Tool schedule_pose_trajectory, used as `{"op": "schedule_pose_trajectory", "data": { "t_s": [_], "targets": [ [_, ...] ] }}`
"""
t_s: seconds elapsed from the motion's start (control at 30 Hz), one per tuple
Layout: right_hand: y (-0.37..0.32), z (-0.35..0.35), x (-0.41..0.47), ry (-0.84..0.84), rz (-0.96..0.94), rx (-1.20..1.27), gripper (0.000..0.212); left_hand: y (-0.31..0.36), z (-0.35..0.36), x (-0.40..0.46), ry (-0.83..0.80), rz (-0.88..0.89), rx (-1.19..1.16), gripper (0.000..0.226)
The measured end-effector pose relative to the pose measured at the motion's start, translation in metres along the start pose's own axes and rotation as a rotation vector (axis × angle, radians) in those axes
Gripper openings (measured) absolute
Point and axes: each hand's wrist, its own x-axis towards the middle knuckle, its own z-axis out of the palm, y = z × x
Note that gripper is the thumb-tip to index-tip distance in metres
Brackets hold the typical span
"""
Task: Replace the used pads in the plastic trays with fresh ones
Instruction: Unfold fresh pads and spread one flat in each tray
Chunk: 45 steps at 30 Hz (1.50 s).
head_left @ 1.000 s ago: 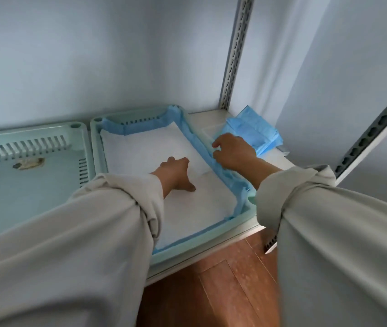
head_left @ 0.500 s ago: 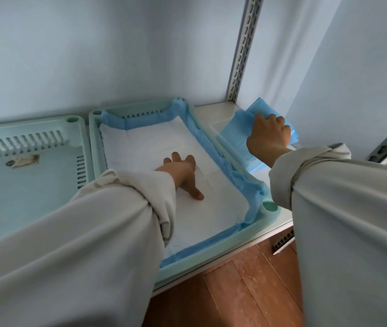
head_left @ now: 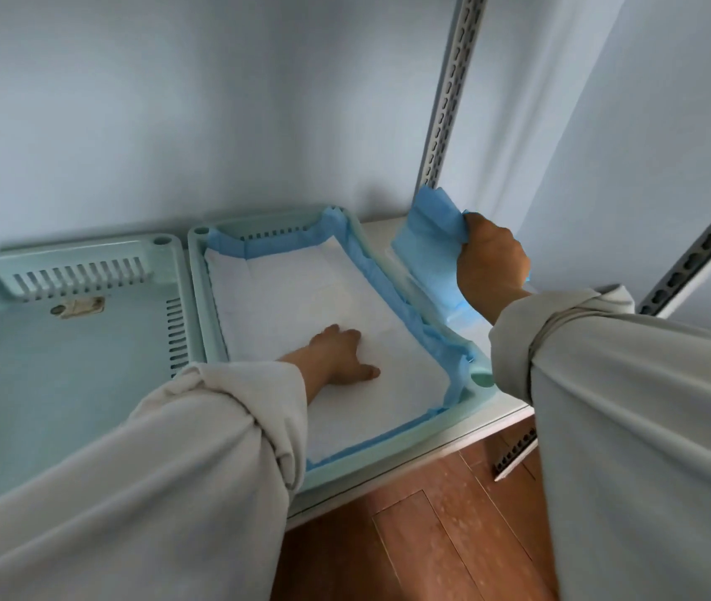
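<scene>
Pale blue walls close in a white shelf [head_left: 392, 229], carried on slotted metal uprights [head_left: 449, 93], with a wooden floor [head_left: 423, 540] seen below its front edge. Two mint plastic trays are set side by side on the shelf. The right tray [head_left: 481, 379] is lined with a white pad [head_left: 284, 292] whose blue border is turned up along the walls. The left tray [head_left: 63, 370] is bare of any pad, with only a small worn label near its back wall.

The left hand [head_left: 340, 355] is laid flat on the white pad, fingers spread and pressing it down near the tray's front half. The right hand [head_left: 490, 258] is curled around a folded blue pad [head_left: 429, 245], which is held up over the shelf's back right corner, just beside the right tray. Whether more pads lie under it cannot be told.

By this reading, one tray is finished and the folded pad is meant for the bare one. Several things could go wrong. The laid pad could be dragged out of place if the left hand is slid rather than lifted. The folded pad could be opened unevenly with one hand and end up creased or short of a wall. Its rumpled blue border on the right side could also be caught as the pad is carried across.
</scene>
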Motion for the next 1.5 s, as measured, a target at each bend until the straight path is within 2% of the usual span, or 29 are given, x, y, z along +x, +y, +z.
{"op": "schedule_pose_trajectory", "data": {
  "t_s": [0.07,0.2,0.33,0.5,0.57,0.63,0.83,0.9,0.97,1.03,1.1,1.17,1.3,1.4,1.5],
  "targets": [
    [-0.008,-0.013,-0.002,0.053,0.015,0.1,0.04,0.007,-0.014,-0.016,0.007,0.006,-0.123,0.075],
    [-0.028,-0.032,-0.008,0.102,0.067,0.336,0.04,0.002,-0.04,-0.053,0.163,0.047,-0.217,0.065],
    [-0.063,-0.049,-0.019,-0.06,0.005,0.587,0.021,-0.014,-0.064,-0.084,0.319,0.008,-0.4,0.06],
    [-0.101,-0.038,-0.062,-0.294,0.043,0.884,0.012,-0.033,-0.077,-0.119,0.406,0.005,-0.998,0.048],
    [-0.113,-0.03,-0.084,-0.341,0.08,0.939,0.036,-0.045,-0.079,-0.134,0.44,-0.011,-1.0,0.046],
    [-0.131,-0.028,-0.107,-0.383,0.123,0.969,0.049,-0.059,-0.08,-0.149,0.474,-0.043,-0.988,0.047],
    [-0.18,-0.019,-0.165,-0.498,0.296,1.171,0.027,-0.101,-0.078,-0.185,0.669,-0.166,-1.106,0.037],
    [-0.188,-0.019,-0.173,-0.527,0.304,1.191,0.017,-0.114,-0.069,-0.194,0.795,-0.19,-1.035,0.039],
    [-0.197,-0.024,-0.176,-0.531,0.266,1.22,0.01,-0.124,-0.058,-0.202,0.851,-0.133,-0.956,0.044],
    [-0.21,-0.032,-0.177,-0.531,0.212,1.233,0.011,-0.134,-0.051,-0.211,0.822,-0.073,-0.866,0.06],
    [-0.217,-0.041,-0.177,-0.544,0.188,1.229,0.01,-0.142,-0.049,-0.216,0.718,-0.058,-0.754,0.087],
    [-0.222,-0.045,-0.181,-0.592,0.193,1.234,0.013,-0.149,-0.044,-0.22,0.637,-0.063,-0.695,0.101],
    [-0.23,-0.046,-0.193,-0.656,0.134,1.255,0.013,-0.158,-0.021,-0.217,0.627,-0.06,-0.816,0.087],
    [-0.231,-0.048,-0.194,-0.664,0.094,1.237,0.02,-0.163,-0.024,-0.21,0.483,-0.075,-0.999,0.074],
    [-0.23,-0.045,-0.192,-0.707,0.093,1.232,0.031,-0.174,-0.034,-0.208,0.417,-0.1,-1.184,0.041]
  ]
}}
